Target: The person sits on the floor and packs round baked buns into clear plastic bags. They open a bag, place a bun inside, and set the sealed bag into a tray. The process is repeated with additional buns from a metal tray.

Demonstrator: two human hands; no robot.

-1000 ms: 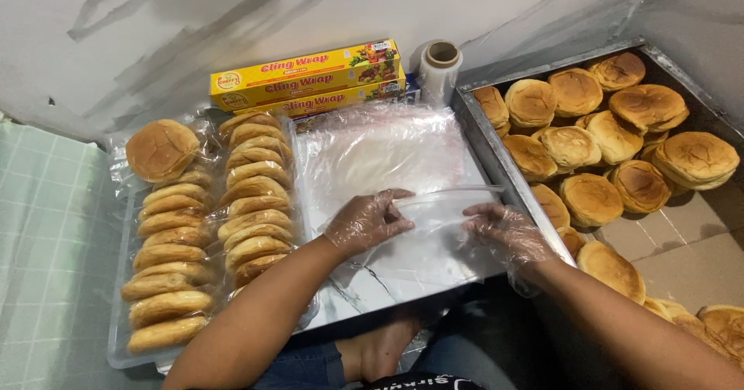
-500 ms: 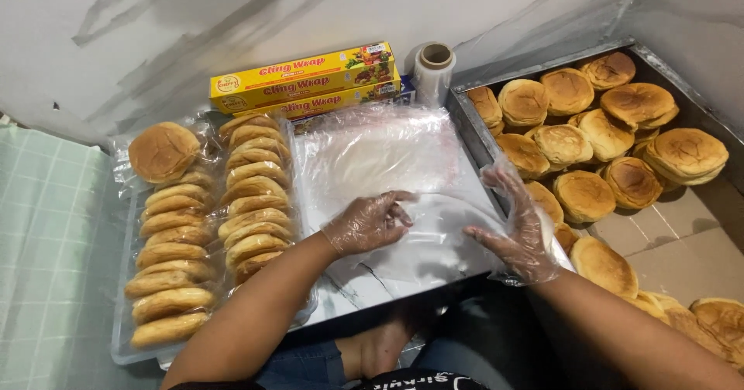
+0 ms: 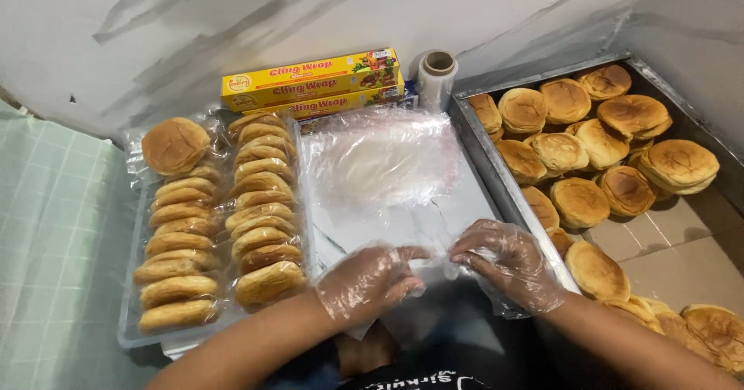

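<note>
- Hands: two, a left hand (image 3: 370, 281) and a right hand (image 3: 508, 264), each in one clear plastic glove.
- Yellow boxes (image 3: 310, 80) of wrap film: two, stacked at the far wall.
- Roll of clear film (image 3: 437, 76): one, upright, just right of the boxes.
- Metal trays: two, a flat tray (image 3: 465, 204) in the middle and a deep tray (image 3: 496, 88) at right.
- Wrapped buns, left: two rows; left row (image 3: 177, 247) about nine, right row (image 3: 260, 212) about ten.
- Loose sheets of clear film (image 3: 380, 161) on the flat tray: a stack, count unclear.
- Unwrapped buns (image 3: 601, 138) in the deep tray: about eighteen visible, some cut off by the frame edge.
</note>
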